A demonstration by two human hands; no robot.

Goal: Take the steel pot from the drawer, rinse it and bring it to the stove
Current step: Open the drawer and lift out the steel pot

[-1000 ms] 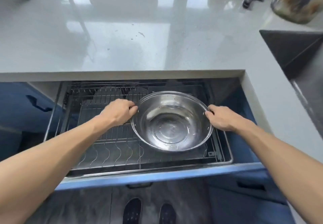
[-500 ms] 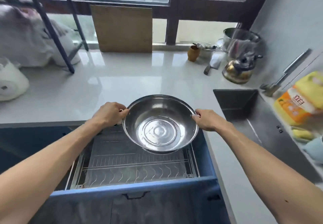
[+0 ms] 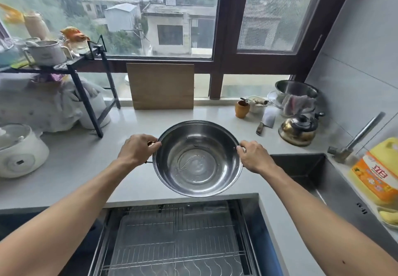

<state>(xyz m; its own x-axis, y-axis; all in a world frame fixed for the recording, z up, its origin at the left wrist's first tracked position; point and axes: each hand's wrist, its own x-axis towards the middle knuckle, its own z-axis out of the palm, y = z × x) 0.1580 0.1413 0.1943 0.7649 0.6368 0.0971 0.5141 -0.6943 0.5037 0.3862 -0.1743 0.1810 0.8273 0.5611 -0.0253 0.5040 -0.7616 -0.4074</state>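
The steel pot (image 3: pixel 197 159) is a wide, shiny, empty bowl-shaped pot held in the air over the front edge of the white countertop (image 3: pixel 86 168). My left hand (image 3: pixel 137 149) grips its left handle and my right hand (image 3: pixel 254 156) grips its right handle. Below it the drawer (image 3: pixel 176 241) stands pulled out, showing its wire dish rack. The dark sink (image 3: pixel 305 172) lies to the right of the pot, with the faucet (image 3: pixel 355 140) at its far right corner. No stove is in view.
A kettle (image 3: pixel 298 129), a cleaver (image 3: pixel 266 121), a brown cup (image 3: pixel 242 109) and a steel basin (image 3: pixel 296 91) stand at the back right. A wooden board (image 3: pixel 162 86) leans on the window. A black rack (image 3: pixel 86 82) and white cooker (image 3: pixel 19 150) sit left; detergent (image 3: pixel 379 172) right.
Both hands have lifted the pot out of the drawer rack and up above the countertop edge. My view has tilted up to take in the window.
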